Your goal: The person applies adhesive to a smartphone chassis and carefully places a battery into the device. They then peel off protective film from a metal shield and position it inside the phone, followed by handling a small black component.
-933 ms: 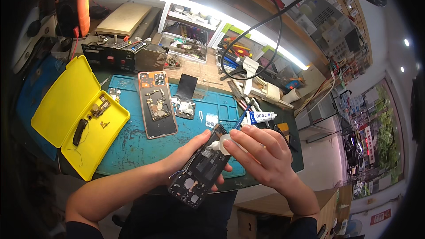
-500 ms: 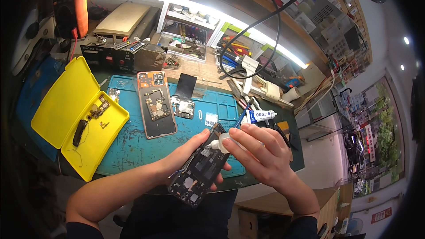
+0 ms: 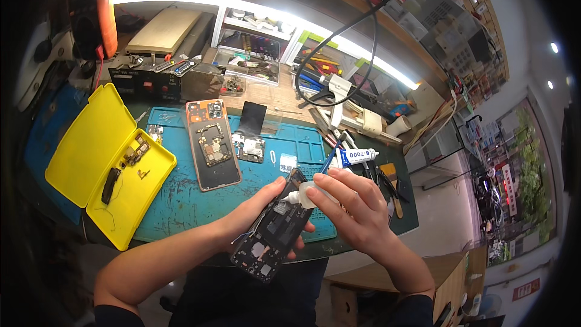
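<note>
My left hand [image 3: 255, 207] is wrapped round an opened black phone [image 3: 273, 235], thumb along its upper left edge and fingertips showing at its right side. The phone is tilted, and its inside parts face up. In my right hand [image 3: 358, 211] is a small translucent squeeze bottle [image 3: 307, 194] with a white nozzle. Its tip points left, at or just above the phone's upper part; I cannot tell whether it touches. A thin cable sticks out from the phone's left side.
Beyond the hands, an orange-edged phone shell [image 3: 220, 174] with a circuit board lies on a blue mat [image 3: 172, 209]. An open yellow case [image 3: 85, 154] with small parts is at left. A blue and white glue tube [image 3: 358, 156] and a brush [image 3: 397, 207] lie at right.
The view has shifted slightly. Both hands keep their grips, with the nozzle at nearly the same place over the phone.
</note>
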`<state>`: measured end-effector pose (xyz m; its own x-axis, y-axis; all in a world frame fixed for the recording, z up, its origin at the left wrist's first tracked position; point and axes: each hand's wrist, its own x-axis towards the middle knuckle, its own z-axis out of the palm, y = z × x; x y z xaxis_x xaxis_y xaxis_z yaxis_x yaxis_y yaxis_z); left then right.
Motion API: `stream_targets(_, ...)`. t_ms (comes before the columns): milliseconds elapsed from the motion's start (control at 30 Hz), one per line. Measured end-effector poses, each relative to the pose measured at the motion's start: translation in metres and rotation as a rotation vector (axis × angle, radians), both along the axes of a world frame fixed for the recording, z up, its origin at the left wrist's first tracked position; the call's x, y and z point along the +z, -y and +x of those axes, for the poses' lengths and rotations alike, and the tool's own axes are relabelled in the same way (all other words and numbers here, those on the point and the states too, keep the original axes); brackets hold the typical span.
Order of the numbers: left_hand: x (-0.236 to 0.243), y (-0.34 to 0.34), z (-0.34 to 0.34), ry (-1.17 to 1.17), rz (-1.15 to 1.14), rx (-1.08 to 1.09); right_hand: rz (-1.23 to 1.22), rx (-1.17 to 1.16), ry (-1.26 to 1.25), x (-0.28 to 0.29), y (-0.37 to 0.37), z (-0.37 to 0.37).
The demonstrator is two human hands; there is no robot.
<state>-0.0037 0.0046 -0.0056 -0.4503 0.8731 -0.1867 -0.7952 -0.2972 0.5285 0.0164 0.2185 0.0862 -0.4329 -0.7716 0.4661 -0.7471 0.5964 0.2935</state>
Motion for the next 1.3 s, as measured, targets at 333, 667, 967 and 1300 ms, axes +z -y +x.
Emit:
stream_targets(333,-0.003,0.0,0.0,0.03,0.049,-0.017,-0.98,-0.005,0.951,-0.038,-0.013,-0.003)
stream_targets(667,0.011,0.002,0.008,-0.068,-0.07,-0.215,-0.914,-0.333,0.741,-0.065,-0.011,-0.087)
stream_targets(967,0.015,0.004,0.006,-0.064,-0.088,-0.115,-0.778,-0.325,0.678,-0.078,0.022,-0.094)
stream_targets(1300,0.02,0.01,-0.001,-0.128,-0.154,0.396,-1.002,-0.263,0.87,-0.029,0.026,-0.04)
